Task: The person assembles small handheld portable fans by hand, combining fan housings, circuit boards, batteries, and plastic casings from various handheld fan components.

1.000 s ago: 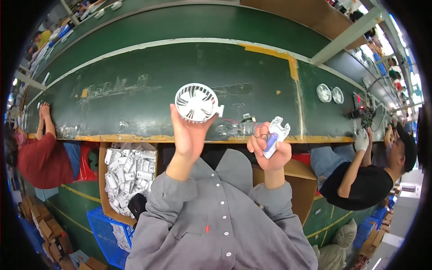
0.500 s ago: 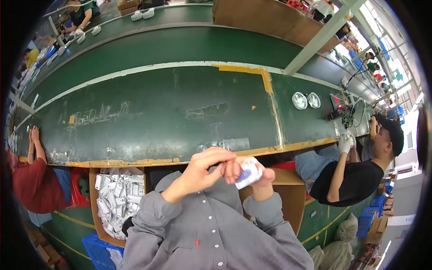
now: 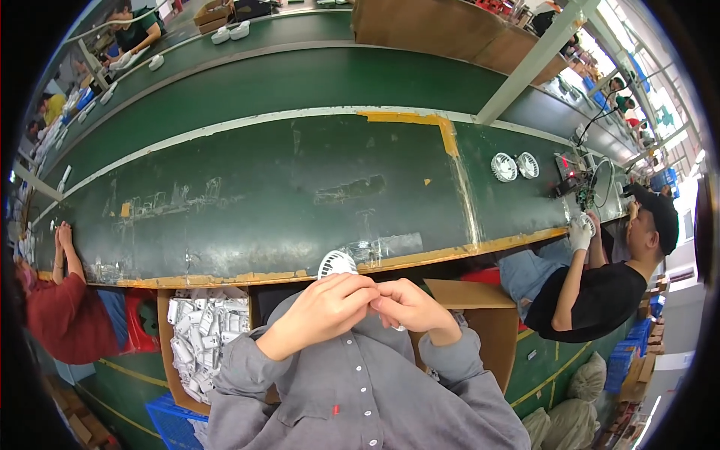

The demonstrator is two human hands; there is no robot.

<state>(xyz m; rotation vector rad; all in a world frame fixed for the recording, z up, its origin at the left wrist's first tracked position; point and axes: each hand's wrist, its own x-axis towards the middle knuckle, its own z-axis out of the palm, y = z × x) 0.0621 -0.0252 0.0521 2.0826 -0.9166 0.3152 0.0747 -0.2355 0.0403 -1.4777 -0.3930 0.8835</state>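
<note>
A white handheld fan [image 3: 337, 263] with a round, dark-slotted grille sticks out beyond my left hand, in front of the bench edge. My left hand [image 3: 324, 306] is closed over the fan below its grille, covering most of the body. Close against it, my right hand [image 3: 415, 308] is curled with thumb and fingertips pinched together by my left fingertips. A small white bit shows under the right fingers, seemingly the other end of the fan. Whatever lies between the fingertips is hidden.
Below the green bench [image 3: 255, 232], a carton [image 3: 166, 341] of white plastic parts stands at left, above a blue crate [image 3: 169, 420]. Another open carton [image 3: 491, 349] is at right. Two round white grilles [image 3: 504, 167] lie on the bench. A co-worker [image 3: 600, 292] sits at right, another [image 3: 71, 322] at left.
The white object has turned: its bluish patch no longer shows, and the slotted grille now points toward the bench. My right hand has turned over and closed beside the left.
</note>
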